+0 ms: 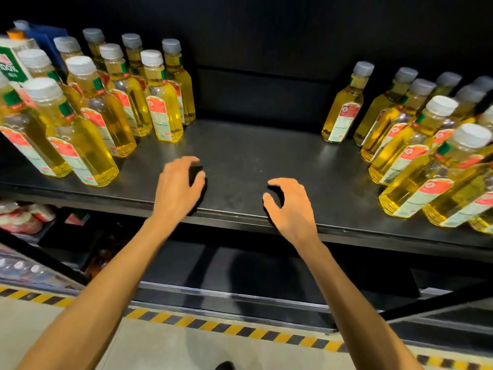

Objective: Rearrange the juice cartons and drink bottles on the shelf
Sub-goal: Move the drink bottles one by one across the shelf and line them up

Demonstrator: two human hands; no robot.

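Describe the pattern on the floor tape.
Yellow and black stripes on the floor tape, seen in the head view.

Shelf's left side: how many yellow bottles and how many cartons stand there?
Yellow bottles: 10, one cut off by the picture's edge
Green-and-white carton: 1
Blue carton: 1, mostly hidden behind the bottles
Total: 12
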